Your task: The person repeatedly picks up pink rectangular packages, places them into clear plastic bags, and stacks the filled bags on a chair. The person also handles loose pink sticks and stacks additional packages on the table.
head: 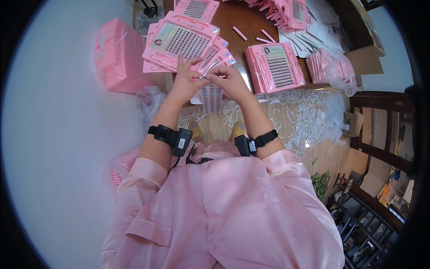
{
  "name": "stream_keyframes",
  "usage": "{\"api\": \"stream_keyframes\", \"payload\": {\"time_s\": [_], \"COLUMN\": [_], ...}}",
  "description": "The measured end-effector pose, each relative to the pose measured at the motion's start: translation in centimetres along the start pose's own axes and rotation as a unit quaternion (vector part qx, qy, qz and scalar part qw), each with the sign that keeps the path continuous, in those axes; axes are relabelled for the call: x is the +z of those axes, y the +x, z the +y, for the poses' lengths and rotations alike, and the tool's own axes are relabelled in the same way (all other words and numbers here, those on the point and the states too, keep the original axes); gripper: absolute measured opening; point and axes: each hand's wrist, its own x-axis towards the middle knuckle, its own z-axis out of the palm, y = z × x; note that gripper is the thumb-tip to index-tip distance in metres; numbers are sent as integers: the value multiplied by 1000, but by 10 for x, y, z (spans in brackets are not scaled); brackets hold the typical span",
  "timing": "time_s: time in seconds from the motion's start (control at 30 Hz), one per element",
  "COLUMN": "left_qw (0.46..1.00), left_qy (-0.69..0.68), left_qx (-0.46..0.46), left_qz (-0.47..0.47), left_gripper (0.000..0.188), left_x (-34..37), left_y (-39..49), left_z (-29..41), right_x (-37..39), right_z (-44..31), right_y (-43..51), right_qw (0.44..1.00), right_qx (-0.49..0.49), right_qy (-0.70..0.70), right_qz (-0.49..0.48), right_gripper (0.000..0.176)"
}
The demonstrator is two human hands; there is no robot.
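Note:
My left hand (186, 79) and my right hand (228, 80) meet at the table's near edge, fingertips pinched together on a tiny item too small to identify. Just below them a clear sheet with rows of small marks (212, 98) hangs at the edge; whether a hand holds it cannot be told. Beyond my left hand lies a fanned pile of pink false-eyelash trays (188, 38), rows of dark lash clusters in each. To the right of my right hand stands a neat stack of the same trays (277, 69). Pink tubes (240, 33) lie behind, between the piles.
A bag of pink pieces (331, 69) sits at the table's right edge, near white papers (312, 35) and an open cardboard box (364, 60). A large pink wrapped package (117, 57) stands at left. Shredded white paper (302, 114) covers part of the floor.

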Motion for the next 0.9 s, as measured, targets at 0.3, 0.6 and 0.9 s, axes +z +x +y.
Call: {"api": "stream_keyframes", "payload": {"time_s": [0.3,0.6,0.9], "left_qw": [1000,1000,999], "left_qy": [25,6,10], "left_qx": [-11,-23,-35], "left_qz": [-7,-5,-17], "left_gripper": [25,28,26], "left_x": [-2,-2,-3], "left_y": [0,-1,0], "left_z": [6,5,9], "right_x": [-7,-19,3], "right_z": [26,143,133], "right_y": [5,-5,2], "right_qw": [984,971,935], "right_qx": [-40,180,188], "right_qy": [86,-50,-171], "right_qz": [153,151,246], "right_gripper": [15,12,27]}}
